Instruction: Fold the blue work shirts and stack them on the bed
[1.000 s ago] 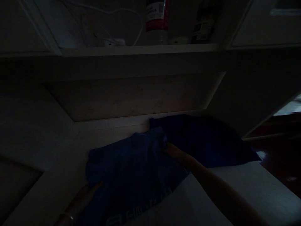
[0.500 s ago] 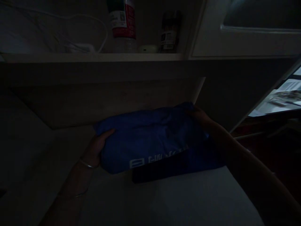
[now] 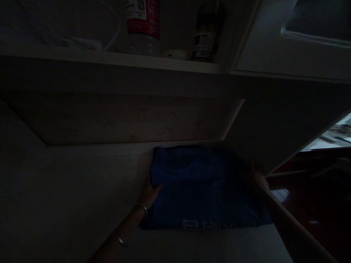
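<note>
A folded piece of blue fabric [image 3: 189, 182] with white lettering along its front edge lies flat on the pale surface, in dim light. It looks like cloth, but whether it is a garment or a bag I cannot tell. My left hand [image 3: 149, 191], with thin bangles on the wrist and forearm, grips its left edge, thumb on top and fingers mostly hidden. At the fabric's right side is my right hand [image 3: 259, 178]; its fingers are dark and blurred, so their hold is unclear.
Above runs a shelf [image 3: 164, 64] with a red-labelled bottle [image 3: 144, 25], a dark-topped jar [image 3: 204, 40], a small pale object [image 3: 174, 54] and a white cable [image 3: 116, 27]. A cabinet side panel [image 3: 274, 109] stands at right, with a reddish floor [image 3: 298, 204] beyond.
The blue fabric has moved down and to the right, onto the pale surface, and now lies flatter. Both hands have moved with it. The view has shifted slightly.
</note>
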